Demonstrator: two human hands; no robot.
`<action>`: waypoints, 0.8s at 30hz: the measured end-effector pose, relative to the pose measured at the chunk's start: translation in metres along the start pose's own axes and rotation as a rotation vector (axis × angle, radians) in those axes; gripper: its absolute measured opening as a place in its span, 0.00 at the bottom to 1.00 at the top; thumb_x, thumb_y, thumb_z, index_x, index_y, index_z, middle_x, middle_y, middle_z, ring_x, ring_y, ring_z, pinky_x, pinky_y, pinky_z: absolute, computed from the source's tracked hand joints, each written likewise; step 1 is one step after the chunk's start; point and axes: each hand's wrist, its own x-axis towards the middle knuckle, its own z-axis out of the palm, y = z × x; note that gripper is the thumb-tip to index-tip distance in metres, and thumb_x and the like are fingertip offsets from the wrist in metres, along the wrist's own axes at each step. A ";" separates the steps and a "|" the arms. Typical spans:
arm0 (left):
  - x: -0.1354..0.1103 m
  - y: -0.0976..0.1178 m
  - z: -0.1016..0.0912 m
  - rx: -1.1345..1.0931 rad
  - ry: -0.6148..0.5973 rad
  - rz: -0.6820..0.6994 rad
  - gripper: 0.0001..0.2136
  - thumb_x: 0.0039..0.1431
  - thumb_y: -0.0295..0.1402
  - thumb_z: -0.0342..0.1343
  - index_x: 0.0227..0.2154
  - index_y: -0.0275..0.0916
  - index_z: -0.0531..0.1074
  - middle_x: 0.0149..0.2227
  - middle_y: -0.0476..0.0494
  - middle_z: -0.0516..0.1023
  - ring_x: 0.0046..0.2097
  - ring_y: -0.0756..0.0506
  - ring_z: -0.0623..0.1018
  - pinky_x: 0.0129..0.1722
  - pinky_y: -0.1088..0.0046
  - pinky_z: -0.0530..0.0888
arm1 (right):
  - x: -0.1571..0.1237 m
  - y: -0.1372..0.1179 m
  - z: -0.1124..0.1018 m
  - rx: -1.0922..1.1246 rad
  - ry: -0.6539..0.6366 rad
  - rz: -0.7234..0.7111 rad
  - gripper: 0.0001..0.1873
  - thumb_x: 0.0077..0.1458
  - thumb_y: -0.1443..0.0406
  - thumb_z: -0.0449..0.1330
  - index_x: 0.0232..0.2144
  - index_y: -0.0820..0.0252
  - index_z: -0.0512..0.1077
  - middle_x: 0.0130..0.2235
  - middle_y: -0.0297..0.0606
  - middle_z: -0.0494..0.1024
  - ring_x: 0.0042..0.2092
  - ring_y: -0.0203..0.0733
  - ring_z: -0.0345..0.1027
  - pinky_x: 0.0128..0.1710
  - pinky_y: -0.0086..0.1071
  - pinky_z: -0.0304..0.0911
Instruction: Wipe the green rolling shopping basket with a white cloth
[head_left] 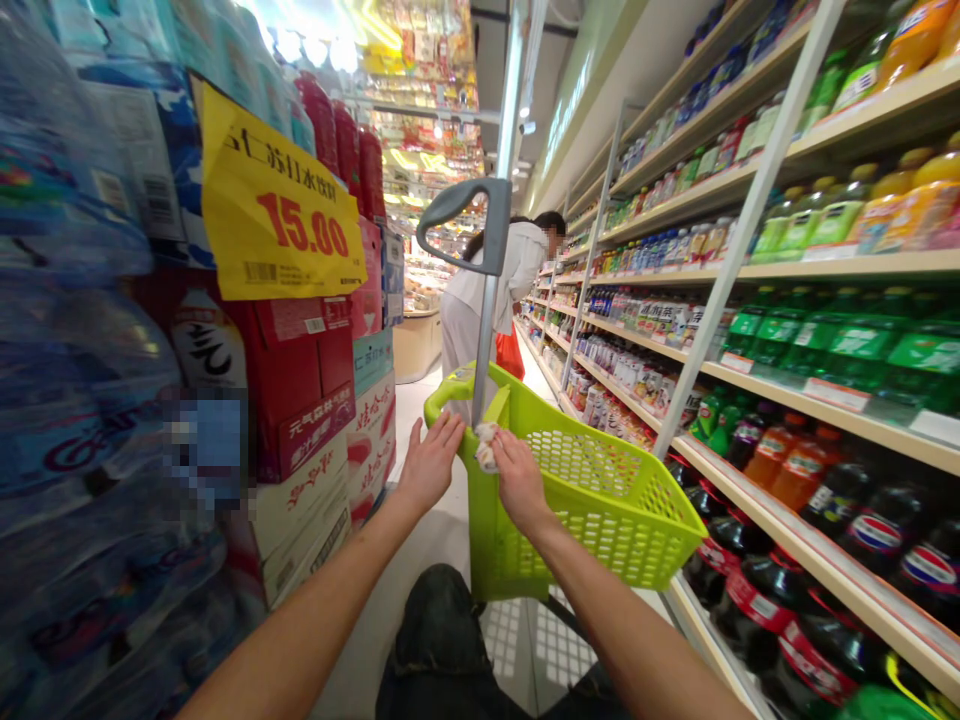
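Note:
A lime green shopping basket (600, 500) on wheels stands in the aisle in front of me, its grey pull handle (480, 225) raised. My left hand (429, 462) lies flat against the basket's near rim, fingers stretched out. My right hand (517, 480) is closed on a crumpled white cloth (486, 445) and presses it against the rim beside the handle's post.
Shelves of bottled drinks (825, 350) run along the right. Stacked boxes and water packs with a yellow price sign (274, 215) stand on the left. A person in white (487, 290) bends toward the shelves farther down the aisle. My knee (442, 640) shows below.

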 end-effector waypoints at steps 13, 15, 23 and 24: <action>0.010 0.063 0.007 -0.091 -0.018 0.169 0.24 0.53 0.26 0.41 0.54 0.35 0.59 0.58 0.40 0.61 0.60 0.42 0.57 0.59 0.53 0.48 | -0.053 0.039 -0.026 -0.128 -0.078 0.103 0.27 0.47 0.78 0.46 0.48 0.58 0.67 0.51 0.42 0.68 0.53 0.44 0.57 0.51 0.39 0.52; 0.013 0.070 0.009 -0.072 -0.066 0.149 0.23 0.53 0.26 0.41 0.54 0.35 0.59 0.57 0.39 0.63 0.60 0.41 0.57 0.58 0.51 0.48 | -0.070 0.059 -0.037 -0.181 -0.079 0.150 0.27 0.47 0.79 0.45 0.47 0.58 0.68 0.50 0.42 0.70 0.52 0.45 0.59 0.50 0.39 0.53; 0.014 0.102 0.016 -0.091 -0.123 0.177 0.22 0.54 0.27 0.39 0.53 0.29 0.60 0.57 0.35 0.62 0.60 0.40 0.56 0.59 0.50 0.45 | -0.115 0.095 -0.051 -0.296 -0.074 0.191 0.27 0.46 0.79 0.45 0.46 0.59 0.69 0.51 0.44 0.68 0.54 0.45 0.58 0.49 0.39 0.55; 0.013 0.107 0.018 -0.098 -0.130 0.179 0.23 0.54 0.27 0.39 0.53 0.29 0.59 0.57 0.35 0.61 0.60 0.40 0.56 0.59 0.50 0.45 | -0.114 0.095 -0.050 -0.284 -0.089 0.165 0.27 0.47 0.79 0.45 0.46 0.57 0.69 0.52 0.42 0.67 0.54 0.44 0.57 0.50 0.38 0.54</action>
